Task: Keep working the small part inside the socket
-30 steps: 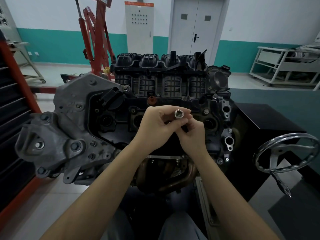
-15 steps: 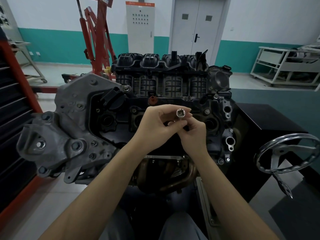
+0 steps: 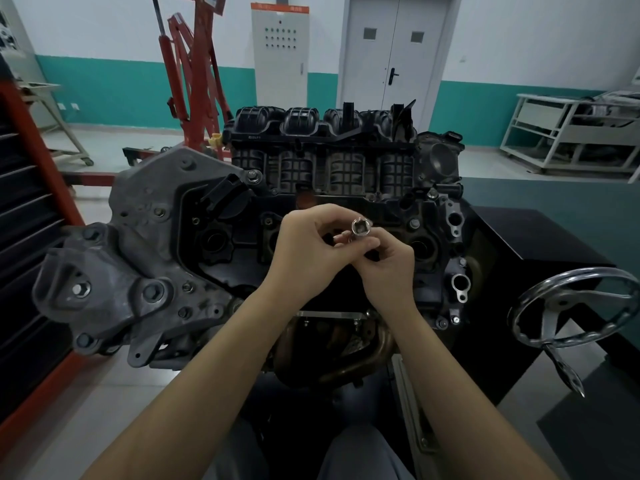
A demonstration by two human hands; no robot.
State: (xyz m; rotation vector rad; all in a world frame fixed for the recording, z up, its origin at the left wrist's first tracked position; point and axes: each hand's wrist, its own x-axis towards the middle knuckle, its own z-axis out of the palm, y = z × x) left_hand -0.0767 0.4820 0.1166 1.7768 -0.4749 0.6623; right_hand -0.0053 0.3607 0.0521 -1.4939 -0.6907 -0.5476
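Note:
A small shiny metal socket (image 3: 361, 229) is held up over the engine, its square drive hole facing me. My left hand (image 3: 308, 251) pinches it between thumb and fingertips. My right hand (image 3: 388, 265) meets it from the right, fingers curled round its lower part, which they hide. Both hands hover above the black valve cover of the engine (image 3: 242, 220), which sits on a stand in front of me.
A grey mounting bracket (image 3: 104, 289) juts from the engine's left end. A chrome handwheel (image 3: 575, 306) stands at the right by a black cabinet (image 3: 540, 251). A red engine hoist (image 3: 194, 81), a grey rack (image 3: 571, 133) and a door (image 3: 391, 53) lie behind.
Both hands stay together over the engine with the socket. The socket has turned slightly between the fingers and the hands have shifted very little.

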